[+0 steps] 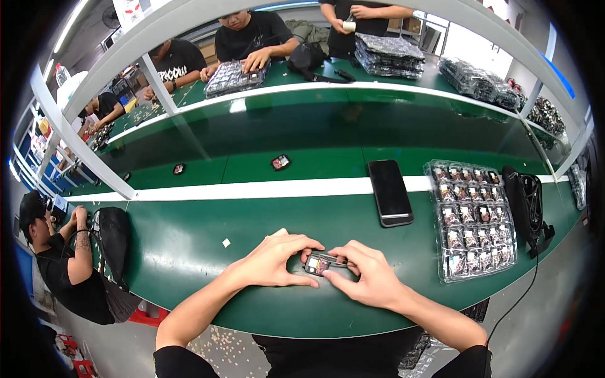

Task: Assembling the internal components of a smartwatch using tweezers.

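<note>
A small black electronic device with a pale label and reddish parts is between my hands, close to the table's near edge. My left hand curls around its left side, a bent finger touching the edge and the thumb stretched out below. From the right, my right hand pinches a thin two-pronged metal tool that looks like tweezers, its prongs at the device's right side. The thumb of that hand reaches the device's lower right edge. Exactly where the prongs touch cannot be made out.
A black phone lies across the white rail. Right of it stands a clear tray of similar devices beside a black pouch with a cable. A pale square lies left. Beyond the rail is another device. Co-workers sit left and opposite.
</note>
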Demonstrator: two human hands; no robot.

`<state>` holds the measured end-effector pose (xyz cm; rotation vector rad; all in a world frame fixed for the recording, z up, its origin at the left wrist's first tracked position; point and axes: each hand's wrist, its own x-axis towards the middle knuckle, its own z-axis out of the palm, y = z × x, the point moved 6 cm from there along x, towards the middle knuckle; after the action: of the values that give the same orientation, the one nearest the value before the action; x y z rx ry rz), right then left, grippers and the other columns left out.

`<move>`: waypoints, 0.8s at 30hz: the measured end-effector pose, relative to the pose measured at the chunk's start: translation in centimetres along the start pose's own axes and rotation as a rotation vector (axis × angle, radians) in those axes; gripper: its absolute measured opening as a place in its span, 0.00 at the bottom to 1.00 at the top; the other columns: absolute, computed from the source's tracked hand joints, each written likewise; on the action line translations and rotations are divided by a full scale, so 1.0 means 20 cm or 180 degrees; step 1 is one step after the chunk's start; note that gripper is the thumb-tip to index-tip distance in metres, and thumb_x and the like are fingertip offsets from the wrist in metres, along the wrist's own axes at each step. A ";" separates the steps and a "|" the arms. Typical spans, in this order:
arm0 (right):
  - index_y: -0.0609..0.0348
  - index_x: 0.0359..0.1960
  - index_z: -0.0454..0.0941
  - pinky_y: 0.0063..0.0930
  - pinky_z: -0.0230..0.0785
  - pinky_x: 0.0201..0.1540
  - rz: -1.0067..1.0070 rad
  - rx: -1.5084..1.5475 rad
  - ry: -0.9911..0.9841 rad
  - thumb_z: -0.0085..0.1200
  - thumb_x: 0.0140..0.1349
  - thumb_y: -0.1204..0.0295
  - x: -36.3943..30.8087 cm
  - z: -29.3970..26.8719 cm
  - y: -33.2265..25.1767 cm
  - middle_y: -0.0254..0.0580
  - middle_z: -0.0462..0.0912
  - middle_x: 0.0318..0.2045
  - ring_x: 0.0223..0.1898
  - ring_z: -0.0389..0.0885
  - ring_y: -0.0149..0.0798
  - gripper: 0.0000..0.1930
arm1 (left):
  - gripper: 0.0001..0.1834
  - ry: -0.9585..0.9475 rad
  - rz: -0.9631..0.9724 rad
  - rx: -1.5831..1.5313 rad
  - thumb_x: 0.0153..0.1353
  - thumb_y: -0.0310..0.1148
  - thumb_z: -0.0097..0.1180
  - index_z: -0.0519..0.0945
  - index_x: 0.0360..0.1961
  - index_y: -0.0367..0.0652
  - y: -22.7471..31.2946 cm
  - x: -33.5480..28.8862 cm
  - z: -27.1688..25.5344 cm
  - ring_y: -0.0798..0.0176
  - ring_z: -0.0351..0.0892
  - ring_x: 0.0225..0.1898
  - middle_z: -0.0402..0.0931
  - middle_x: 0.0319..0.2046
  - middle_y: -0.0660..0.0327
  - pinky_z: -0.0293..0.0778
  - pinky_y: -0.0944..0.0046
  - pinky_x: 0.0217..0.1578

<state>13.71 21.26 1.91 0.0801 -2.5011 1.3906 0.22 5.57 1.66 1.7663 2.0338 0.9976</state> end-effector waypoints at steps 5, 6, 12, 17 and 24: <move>0.61 0.54 0.85 0.48 0.80 0.34 -0.0267 -0.0814 -0.0195 0.75 0.64 0.56 0.00 0.08 -0.01 0.43 0.84 0.43 0.35 0.89 0.53 0.25 | 0.39 -0.0460 -0.0590 -0.0177 0.55 0.39 0.81 0.81 0.70 0.54 0.02 -0.03 -0.02 0.63 0.74 0.41 0.85 0.40 0.70 0.72 0.60 0.53; 0.61 0.52 0.86 0.45 0.80 0.34 -0.0295 -0.0797 -0.0150 0.76 0.61 0.58 0.00 0.08 0.00 0.42 0.85 0.42 0.34 0.89 0.51 0.24 | 0.40 -0.0483 -0.0578 -0.0269 0.55 0.39 0.81 0.81 0.70 0.54 0.02 -0.02 -0.02 0.63 0.73 0.40 0.85 0.41 0.70 0.72 0.60 0.53; 0.61 0.48 0.85 0.41 0.81 0.35 -0.0238 -0.1029 0.0124 0.77 0.57 0.63 -0.03 -0.14 -0.06 0.42 0.86 0.41 0.34 0.90 0.47 0.21 | 0.28 -0.0217 -0.0497 -0.0969 0.59 0.28 0.80 0.87 0.62 0.42 -0.03 0.08 -0.08 0.72 0.73 0.32 0.87 0.42 0.63 0.75 0.68 0.37; 0.58 0.46 0.85 0.37 0.81 0.39 -0.0351 -0.1183 0.0793 0.79 0.55 0.63 -0.14 -0.50 -0.18 0.40 0.85 0.37 0.37 0.90 0.42 0.21 | 0.17 0.0923 -0.0174 0.0266 0.60 0.25 0.75 0.88 0.51 0.38 -0.16 0.17 -0.32 0.63 0.80 0.41 0.84 0.42 0.59 0.77 0.62 0.46; 0.61 0.44 0.90 0.42 0.83 0.45 0.0804 -0.1890 0.2103 0.77 0.51 0.57 -0.28 -1.23 0.15 0.47 0.90 0.35 0.40 0.91 0.48 0.24 | 0.32 0.1129 -0.0804 0.1105 0.67 0.38 0.74 0.78 0.70 0.42 -0.43 0.33 -0.37 0.44 0.76 0.72 0.76 0.70 0.54 0.72 0.50 0.72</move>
<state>23.73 43.08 10.28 -0.7091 -2.2580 0.5404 -12.24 9.23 2.97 1.5023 2.7132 0.9793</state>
